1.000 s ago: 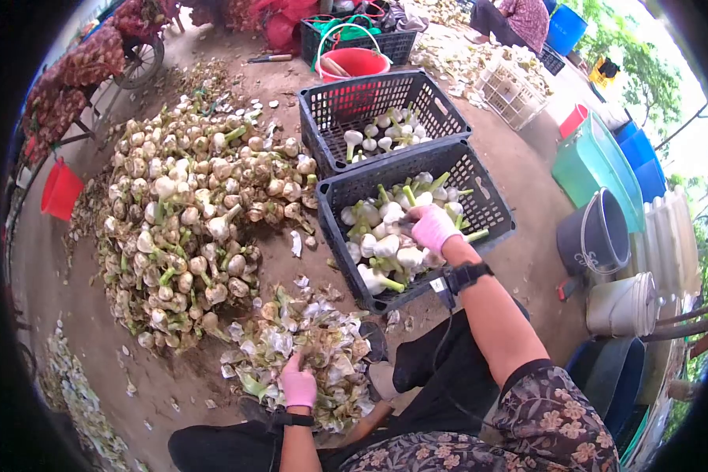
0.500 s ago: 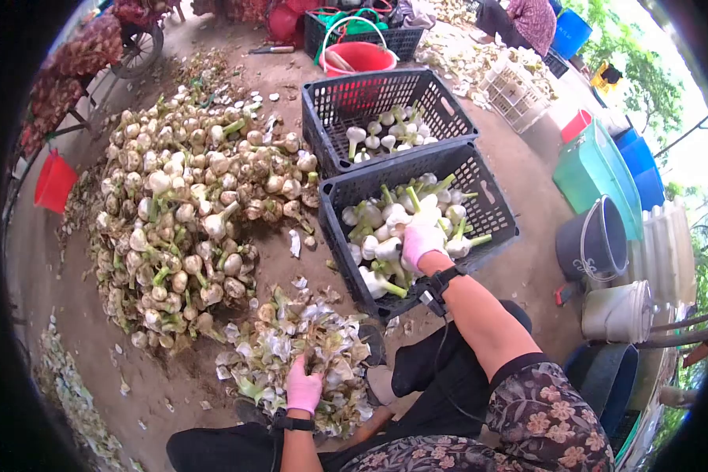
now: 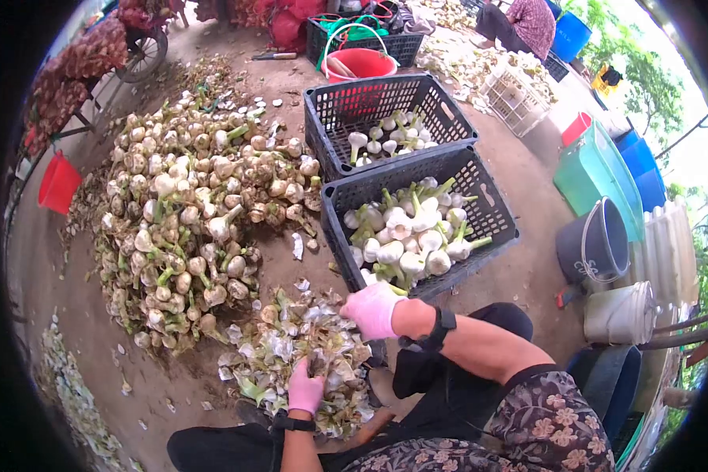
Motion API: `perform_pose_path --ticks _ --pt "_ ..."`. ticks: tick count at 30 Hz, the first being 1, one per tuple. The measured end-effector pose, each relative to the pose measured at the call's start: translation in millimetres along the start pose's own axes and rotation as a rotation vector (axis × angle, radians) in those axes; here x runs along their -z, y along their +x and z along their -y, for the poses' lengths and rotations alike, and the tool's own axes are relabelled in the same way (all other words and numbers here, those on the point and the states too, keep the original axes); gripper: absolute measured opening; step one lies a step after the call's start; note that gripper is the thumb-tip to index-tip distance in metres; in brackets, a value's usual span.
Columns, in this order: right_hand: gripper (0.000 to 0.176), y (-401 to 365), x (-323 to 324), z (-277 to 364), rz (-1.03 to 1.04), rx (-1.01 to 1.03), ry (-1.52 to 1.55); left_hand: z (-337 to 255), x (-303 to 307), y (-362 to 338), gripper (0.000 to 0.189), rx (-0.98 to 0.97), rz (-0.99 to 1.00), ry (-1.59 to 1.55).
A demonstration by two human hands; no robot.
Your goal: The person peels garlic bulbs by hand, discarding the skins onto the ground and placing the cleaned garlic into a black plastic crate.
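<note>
My left hand [image 3: 305, 391], in a pink glove, is closed low over a heap of garlic skins [image 3: 271, 338]. A small dark thing shows at its fingers, too hidden to name. My right hand [image 3: 374, 309], also pink-gloved, hovers between the skins and the near black crate [image 3: 342, 236]. Its back faces me and its curved fingers point left, partly hidden; I see nothing in them. Cleaned white garlic bulbs [image 3: 436, 262] with cut stems lie in that crate. A large pile of untrimmed, soil-stained garlic [image 3: 185, 212] spreads on the ground to the left.
Behind the near crate stands another black crate [image 3: 315, 130] with garlic, then a red bucket [image 3: 370, 66]. At right are a dark bucket [image 3: 586, 244], a white bucket [image 3: 617, 311] and a green tub [image 3: 594, 173]. A person [image 3: 527, 27] sits at the back right.
My right hand has left the garlic in the near crate and moved back toward my left hand, uncovering bulbs there. My left hand has stayed nearly in place.
</note>
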State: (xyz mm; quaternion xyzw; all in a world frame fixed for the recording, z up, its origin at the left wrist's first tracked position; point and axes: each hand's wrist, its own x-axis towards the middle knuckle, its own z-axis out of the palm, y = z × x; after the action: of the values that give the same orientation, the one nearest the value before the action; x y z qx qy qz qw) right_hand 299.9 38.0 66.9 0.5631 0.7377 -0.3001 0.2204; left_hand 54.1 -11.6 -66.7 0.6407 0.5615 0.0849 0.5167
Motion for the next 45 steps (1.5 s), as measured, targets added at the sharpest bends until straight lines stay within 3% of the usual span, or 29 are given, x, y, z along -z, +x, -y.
perform_pose_path --ticks 2,3,4,6,8,11,13,16,19,23,28,29,36,45 --pt "0.023 3.0 -3.8 -21.1 -0.487 0.109 0.679 13.0 -2.5 5.4 0.046 0.04 -0.028 -0.066" --pt "0.025 6.0 3.1 -32.1 -0.612 0.059 0.604 15.2 -2.1 2.3 0.047 0.042 -0.019 -0.026" --pt "0.021 11.8 7.8 -47.8 -0.698 0.057 0.83 16.0 0.8 0.5 0.047 0.034 0.002 0.023" --pt "0.023 27.8 11.0 -88.3 -0.719 -0.105 0.756 1.1 4.1 1.5 0.048 0.083 0.009 0.082" --pt "0.019 49.7 1.9 -125.2 -0.68 -0.378 0.438 10.9 -1.8 1.8 0.049 0.062 -0.055 0.116" --pt "0.021 80.3 -16.9 -140.4 -0.642 -0.409 0.286 -2.7 3.8 3.1 0.049 0.109 -0.033 0.064" --pt "0.02 96.7 -25.5 -133.7 -0.365 -0.447 0.09 -3.1 4.9 6.5 0.05 0.088 0.012 -0.027" --pt "0.021 114.8 -14.1 -113.5 -0.243 -0.574 0.083 -8.7 2.5 11.6 0.046 0.162 0.03 0.061" --pt "0.021 134.0 -37.3 -115.9 -0.382 -0.641 0.037 -5.3 -2.7 17.4 0.052 0.161 0.065 -0.011" --pt "0.023 130.7 -36.2 -115.1 -0.358 -0.627 0.062 -3.4 -5.2 14.4 0.053 0.163 0.032 0.032" --pt "0.019 106.9 -28.5 -119.6 -0.236 -0.325 -0.059 -17.7 2.5 10.3 0.051 0.118 0.066 0.007" --pt "0.016 105.0 -33.4 -117.9 -0.318 -0.315 -0.101 -15.0 2.1 9.2 0.05 0.11 0.059 0.004" --pt "0.018 74.2 -14.7 -109.5 -0.215 -0.374 0.055 10.4 -2.8 5.3 0.05 0.014 0.068 0.008" --pt "0.021 101.2 -37.5 -114.9 -0.305 -0.412 0.093 0.5 14.4 -13.6 0.049 0.01 0.002 -0.013"
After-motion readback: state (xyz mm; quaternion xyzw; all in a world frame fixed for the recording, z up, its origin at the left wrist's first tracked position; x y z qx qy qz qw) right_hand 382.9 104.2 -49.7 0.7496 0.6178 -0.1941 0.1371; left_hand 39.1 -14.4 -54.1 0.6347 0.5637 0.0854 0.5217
